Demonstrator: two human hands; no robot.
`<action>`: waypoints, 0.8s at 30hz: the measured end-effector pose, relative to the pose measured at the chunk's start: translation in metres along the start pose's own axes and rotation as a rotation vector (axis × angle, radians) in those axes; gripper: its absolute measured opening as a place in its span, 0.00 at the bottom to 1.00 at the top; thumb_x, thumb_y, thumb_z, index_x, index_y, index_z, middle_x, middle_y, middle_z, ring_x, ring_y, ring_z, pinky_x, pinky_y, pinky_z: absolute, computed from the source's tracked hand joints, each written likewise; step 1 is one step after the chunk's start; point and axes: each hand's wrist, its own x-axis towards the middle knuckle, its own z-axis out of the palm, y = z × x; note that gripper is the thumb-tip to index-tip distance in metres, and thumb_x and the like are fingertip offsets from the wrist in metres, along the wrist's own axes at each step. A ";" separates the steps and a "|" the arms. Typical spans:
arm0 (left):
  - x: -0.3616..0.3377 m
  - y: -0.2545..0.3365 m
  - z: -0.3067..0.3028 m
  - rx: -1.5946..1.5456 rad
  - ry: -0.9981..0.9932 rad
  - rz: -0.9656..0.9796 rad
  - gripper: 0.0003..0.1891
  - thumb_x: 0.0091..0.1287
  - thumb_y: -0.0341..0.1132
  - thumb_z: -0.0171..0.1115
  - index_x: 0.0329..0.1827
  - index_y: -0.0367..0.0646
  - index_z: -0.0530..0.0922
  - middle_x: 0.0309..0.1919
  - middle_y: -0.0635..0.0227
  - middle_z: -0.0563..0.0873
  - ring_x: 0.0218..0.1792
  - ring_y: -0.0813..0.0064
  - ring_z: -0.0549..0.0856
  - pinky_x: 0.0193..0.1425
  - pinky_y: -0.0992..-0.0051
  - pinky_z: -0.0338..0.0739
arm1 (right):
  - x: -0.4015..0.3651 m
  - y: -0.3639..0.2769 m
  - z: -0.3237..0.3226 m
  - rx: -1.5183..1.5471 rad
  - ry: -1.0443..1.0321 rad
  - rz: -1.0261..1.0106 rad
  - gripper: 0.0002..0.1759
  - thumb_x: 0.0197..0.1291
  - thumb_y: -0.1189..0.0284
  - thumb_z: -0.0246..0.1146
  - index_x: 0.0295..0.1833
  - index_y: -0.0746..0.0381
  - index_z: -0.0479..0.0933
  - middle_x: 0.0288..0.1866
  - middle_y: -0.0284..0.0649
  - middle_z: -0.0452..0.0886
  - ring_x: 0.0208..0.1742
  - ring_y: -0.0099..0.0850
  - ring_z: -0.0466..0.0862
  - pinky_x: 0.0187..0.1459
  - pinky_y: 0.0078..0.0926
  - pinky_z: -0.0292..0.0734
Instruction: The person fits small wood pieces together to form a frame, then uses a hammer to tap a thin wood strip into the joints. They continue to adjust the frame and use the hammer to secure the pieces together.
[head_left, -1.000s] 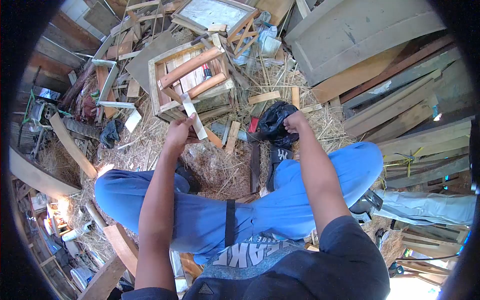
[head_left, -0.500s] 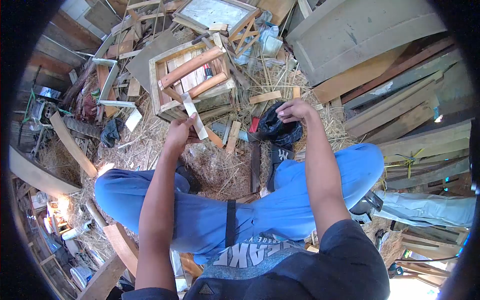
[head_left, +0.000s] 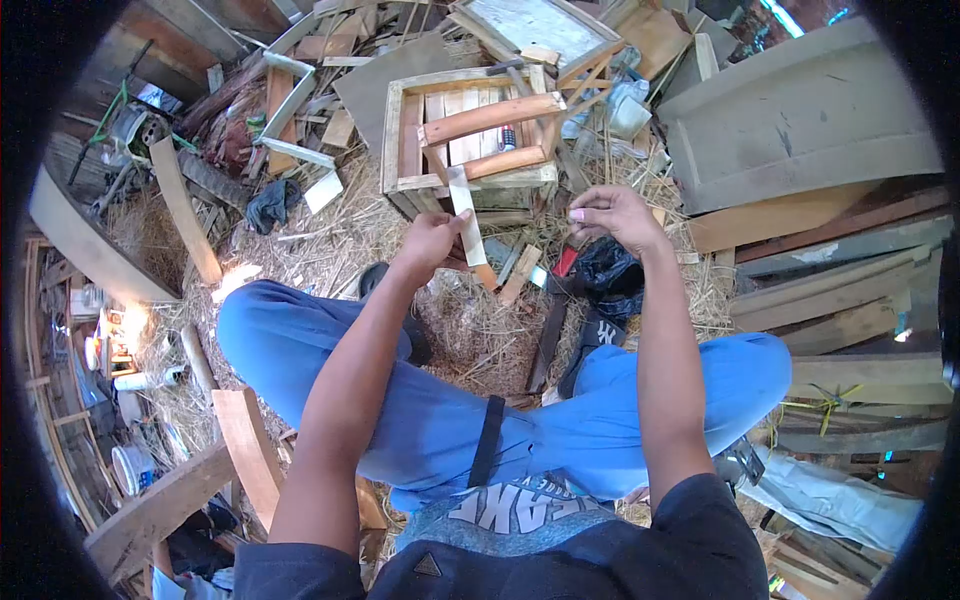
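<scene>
My left hand [head_left: 432,243] is closed on a pale flat strip [head_left: 466,215], the thumb lying on its face. The strip's far end lies against a reddish-brown wooden frame [head_left: 490,120], whose rails rest on a wooden box [head_left: 395,130]. An orange-brown wood end shows just below the strip. My right hand [head_left: 618,220] hovers right of the box, thumb and fingertips pinched together; anything between them is too small to make out. Below that hand sits a black plastic bag [head_left: 612,275], beside a small red object [head_left: 566,262]. A hammer [head_left: 515,75] appears to lie on the box's far edge.
Straw and wood scraps [head_left: 520,275] cover the ground between my legs. A large grey panel [head_left: 800,110] and stacked boards [head_left: 840,300] stand at the right. A pale-topped framed panel [head_left: 530,30] lies behind the box. Curved planks [head_left: 185,210] lean at the left.
My right hand has come up out of the black bag and moved toward the box, fingers pinched. My left hand still holds the strip against the frame. The view has shifted left.
</scene>
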 end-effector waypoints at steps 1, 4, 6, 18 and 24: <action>0.000 -0.001 0.001 -0.005 0.005 0.000 0.20 0.78 0.45 0.62 0.44 0.31 0.81 0.31 0.56 0.89 0.27 0.65 0.90 0.30 0.65 0.89 | 0.004 -0.004 0.008 -0.003 -0.006 0.001 0.08 0.65 0.78 0.71 0.48 0.70 0.83 0.39 0.43 0.89 0.38 0.30 0.91 0.41 0.27 0.90; 0.002 0.001 -0.001 -0.004 -0.045 -0.045 0.22 0.78 0.44 0.62 0.55 0.27 0.79 0.40 0.52 0.89 0.34 0.62 0.92 0.33 0.62 0.91 | 0.017 -0.013 0.029 0.005 0.025 -0.067 0.08 0.65 0.81 0.70 0.48 0.72 0.82 0.42 0.45 0.89 0.39 0.31 0.91 0.42 0.25 0.90; 0.002 0.001 0.000 -0.008 -0.041 -0.036 0.22 0.78 0.44 0.62 0.55 0.27 0.79 0.40 0.52 0.89 0.34 0.62 0.92 0.33 0.62 0.91 | 0.033 -0.013 0.043 0.018 0.057 -0.130 0.09 0.65 0.82 0.70 0.49 0.73 0.82 0.42 0.46 0.89 0.40 0.31 0.91 0.42 0.25 0.90; -0.006 0.009 0.005 -0.021 -0.044 -0.045 0.24 0.79 0.46 0.61 0.56 0.26 0.79 0.40 0.51 0.89 0.34 0.60 0.91 0.35 0.60 0.92 | 0.081 -0.027 0.126 -0.501 0.454 -0.659 0.07 0.63 0.75 0.73 0.45 0.65 0.87 0.40 0.43 0.92 0.41 0.29 0.91 0.47 0.27 0.83; -0.002 0.005 0.005 -0.069 -0.046 -0.065 0.21 0.80 0.43 0.60 0.52 0.26 0.80 0.35 0.53 0.90 0.29 0.62 0.91 0.31 0.65 0.90 | 0.100 -0.016 0.136 -0.480 0.378 -0.710 0.06 0.62 0.75 0.71 0.44 0.64 0.88 0.41 0.46 0.91 0.43 0.40 0.92 0.48 0.35 0.84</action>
